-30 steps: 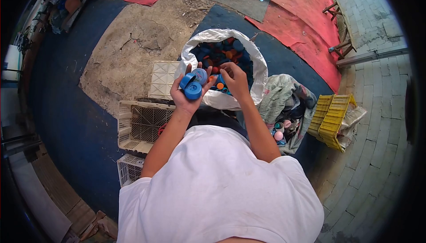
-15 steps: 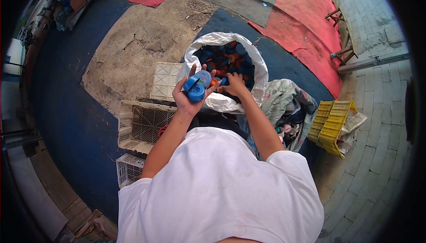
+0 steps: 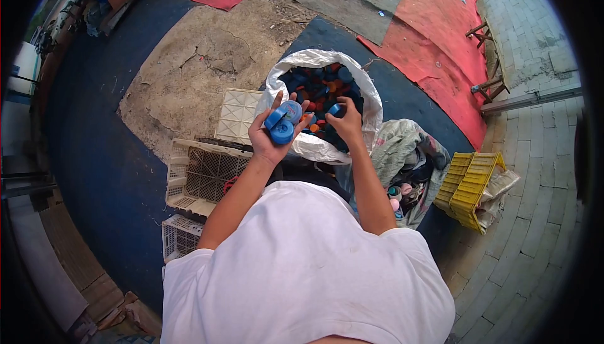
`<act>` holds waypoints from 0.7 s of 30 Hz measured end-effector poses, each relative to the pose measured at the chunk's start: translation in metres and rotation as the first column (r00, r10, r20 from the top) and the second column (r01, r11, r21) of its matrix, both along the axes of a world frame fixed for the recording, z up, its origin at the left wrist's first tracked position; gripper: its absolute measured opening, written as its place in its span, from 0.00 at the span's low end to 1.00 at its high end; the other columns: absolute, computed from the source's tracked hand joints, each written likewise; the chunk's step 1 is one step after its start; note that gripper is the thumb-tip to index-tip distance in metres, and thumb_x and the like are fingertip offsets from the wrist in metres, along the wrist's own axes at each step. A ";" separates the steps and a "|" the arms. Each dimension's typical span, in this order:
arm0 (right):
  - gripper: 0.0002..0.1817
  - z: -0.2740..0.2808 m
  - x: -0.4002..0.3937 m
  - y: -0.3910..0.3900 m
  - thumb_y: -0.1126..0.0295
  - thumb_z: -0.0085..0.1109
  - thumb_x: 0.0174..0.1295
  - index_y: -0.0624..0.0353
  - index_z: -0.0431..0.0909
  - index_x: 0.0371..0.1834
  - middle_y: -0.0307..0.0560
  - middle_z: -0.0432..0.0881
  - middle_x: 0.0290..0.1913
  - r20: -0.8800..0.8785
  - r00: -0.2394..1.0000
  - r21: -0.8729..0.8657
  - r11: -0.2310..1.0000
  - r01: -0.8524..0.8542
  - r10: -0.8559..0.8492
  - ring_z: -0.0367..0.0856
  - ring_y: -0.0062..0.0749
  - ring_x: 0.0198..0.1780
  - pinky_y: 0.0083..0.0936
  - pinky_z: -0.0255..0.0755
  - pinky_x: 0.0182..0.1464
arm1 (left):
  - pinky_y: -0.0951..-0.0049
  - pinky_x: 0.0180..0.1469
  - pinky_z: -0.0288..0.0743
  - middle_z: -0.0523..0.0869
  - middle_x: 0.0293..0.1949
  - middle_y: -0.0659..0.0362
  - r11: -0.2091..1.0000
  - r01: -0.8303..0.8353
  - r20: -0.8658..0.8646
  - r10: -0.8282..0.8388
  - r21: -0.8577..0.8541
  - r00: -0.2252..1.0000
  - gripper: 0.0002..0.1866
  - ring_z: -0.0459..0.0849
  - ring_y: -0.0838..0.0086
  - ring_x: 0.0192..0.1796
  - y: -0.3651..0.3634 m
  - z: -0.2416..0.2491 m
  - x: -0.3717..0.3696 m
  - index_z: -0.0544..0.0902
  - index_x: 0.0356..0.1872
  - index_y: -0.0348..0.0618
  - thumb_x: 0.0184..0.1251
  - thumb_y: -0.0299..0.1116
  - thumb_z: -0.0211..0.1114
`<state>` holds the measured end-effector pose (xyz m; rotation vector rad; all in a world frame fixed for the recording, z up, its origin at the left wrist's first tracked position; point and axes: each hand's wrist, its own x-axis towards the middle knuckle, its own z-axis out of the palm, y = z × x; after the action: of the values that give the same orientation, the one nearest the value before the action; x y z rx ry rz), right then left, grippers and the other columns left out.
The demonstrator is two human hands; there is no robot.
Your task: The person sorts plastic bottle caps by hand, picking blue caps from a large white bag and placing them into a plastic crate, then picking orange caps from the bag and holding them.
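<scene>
In my left hand (image 3: 269,143), palm up with fingers curled round them, rest several blue plastic caps (image 3: 282,132). It is held over the near left rim of a white woven sack (image 3: 318,149). Inside the sack lies a heap of blue, red and orange caps (image 3: 321,86). My right hand (image 3: 347,124) pinches one blue cap (image 3: 336,110) between thumb and fingers, above the right part of the heap.
Left of the sack stand pale plastic crates (image 3: 182,202) and a cream crate (image 3: 238,114). To the right are a greyish sack (image 3: 390,146) of mixed items and yellow crates (image 3: 462,190). A wooden stool (image 3: 489,86) stands by the wall.
My right hand has risen a little from the heap and now shows a blue cap in its fingers. My left hand still holds its blue caps. The view has shifted slightly.
</scene>
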<state>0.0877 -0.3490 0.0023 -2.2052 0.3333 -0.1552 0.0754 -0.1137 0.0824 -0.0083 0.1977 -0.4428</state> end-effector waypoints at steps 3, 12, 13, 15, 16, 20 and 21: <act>0.31 0.047 -0.003 0.005 0.68 0.78 0.53 0.59 0.78 0.62 0.50 0.85 0.56 0.101 0.995 0.265 0.963 -0.053 0.027 0.84 0.33 0.54 0.32 0.80 0.54 | 0.31 0.78 0.58 0.70 0.73 0.45 1.000 -0.017 0.007 0.017 0.012 1.000 0.28 0.64 0.38 0.78 0.000 -0.003 0.000 0.72 0.73 0.48 0.73 0.41 0.55; 0.33 0.127 -0.028 0.070 0.62 0.71 0.59 0.51 0.79 0.71 0.49 0.77 0.72 0.408 0.790 -0.135 0.887 -0.442 0.457 0.71 0.47 0.66 0.39 0.61 0.71 | 0.41 0.75 0.66 0.76 0.70 0.51 0.985 0.032 0.007 -0.034 0.170 0.999 0.27 0.74 0.51 0.73 0.002 0.000 -0.004 0.73 0.74 0.53 0.78 0.47 0.53; 0.35 0.119 -0.034 0.078 0.58 0.69 0.60 0.51 0.77 0.73 0.48 0.73 0.75 0.345 0.807 -0.173 0.877 -0.447 0.480 0.68 0.49 0.69 0.41 0.58 0.72 | 0.42 0.75 0.66 0.76 0.70 0.52 0.982 0.039 -0.005 -0.039 0.187 0.999 0.27 0.75 0.53 0.72 0.003 -0.003 -0.005 0.72 0.74 0.54 0.78 0.47 0.53; 0.39 0.101 -0.043 0.091 0.50 0.65 0.64 0.49 0.71 0.78 0.47 0.65 0.81 0.215 0.829 -0.247 0.850 -0.465 0.516 0.60 0.52 0.75 0.46 0.51 0.75 | 0.43 0.74 0.67 0.77 0.70 0.54 0.974 0.046 -0.039 -0.038 0.224 0.999 0.28 0.77 0.56 0.71 0.004 -0.006 -0.006 0.72 0.75 0.54 0.78 0.48 0.53; 0.40 0.097 -0.044 0.090 0.47 0.64 0.64 0.49 0.69 0.79 0.48 0.63 0.82 0.206 0.826 -0.266 0.843 -0.468 0.524 0.59 0.53 0.75 0.47 0.49 0.75 | 0.43 0.74 0.67 0.77 0.70 0.54 0.969 0.045 -0.067 -0.030 0.245 0.997 0.28 0.78 0.57 0.70 0.005 -0.008 -0.008 0.72 0.75 0.54 0.78 0.48 0.53; 0.42 0.092 -0.042 0.086 0.45 0.60 0.67 0.49 0.64 0.83 0.52 0.56 0.85 0.313 0.815 -0.117 0.872 -0.476 0.487 0.56 0.53 0.77 0.47 0.44 0.78 | 0.44 0.75 0.67 0.74 0.73 0.51 0.970 0.034 -0.028 -0.028 0.241 0.999 0.27 0.75 0.54 0.73 0.005 -0.012 -0.008 0.73 0.73 0.54 0.78 0.49 0.52; 0.42 0.094 -0.038 0.082 0.45 0.59 0.68 0.49 0.63 0.83 0.53 0.56 0.85 0.358 0.811 -0.015 0.871 -0.491 0.463 0.55 0.53 0.78 0.46 0.43 0.78 | 0.43 0.75 0.67 0.74 0.73 0.50 0.981 0.029 -0.013 -0.027 0.194 1.000 0.27 0.74 0.52 0.74 0.004 -0.009 -0.008 0.73 0.73 0.54 0.78 0.48 0.52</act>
<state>0.0494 -0.2667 0.0964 -2.0610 -0.4140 -0.2489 0.0673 -0.1099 0.0736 0.1835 0.2509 -0.4501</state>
